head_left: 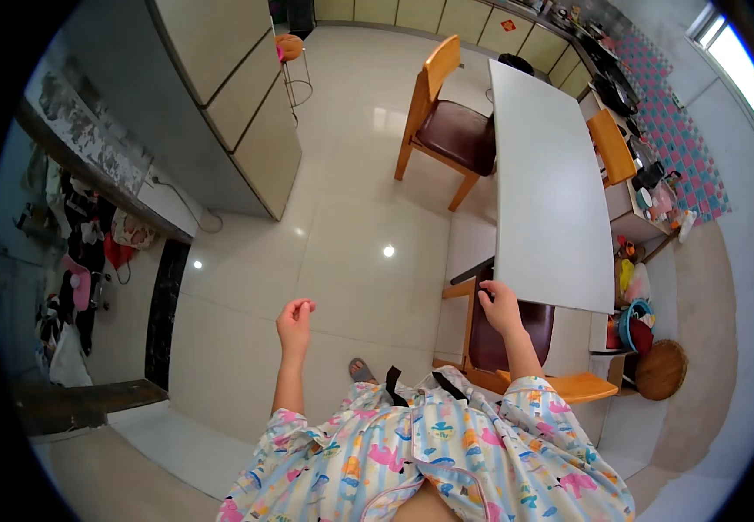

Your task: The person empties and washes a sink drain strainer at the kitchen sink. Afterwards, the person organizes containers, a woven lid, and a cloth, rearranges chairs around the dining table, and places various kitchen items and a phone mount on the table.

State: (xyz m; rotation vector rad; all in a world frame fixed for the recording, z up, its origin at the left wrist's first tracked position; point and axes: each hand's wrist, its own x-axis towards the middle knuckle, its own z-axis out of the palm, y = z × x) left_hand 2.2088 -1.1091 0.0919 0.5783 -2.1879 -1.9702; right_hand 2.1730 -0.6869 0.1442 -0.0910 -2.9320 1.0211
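My left hand hangs over the tiled floor, its fingers curled in and nothing seen in them. Further right, my right hand is by the near corner of the white table, over the dark red seat of a wooden chair. Its fingers are loosely bent, with a gap at the thumb, and it holds nothing visible. Whether it touches the table or chair, I cannot tell. Both forearms come out of patterned sleeves, and a foot in a grey slipper shows below.
Another wooden chair stands at the table's left side, and one more at its right. A tall cabinet rises at the left, beyond a doorway with a dark sill. Kitchen counters line the back and right.
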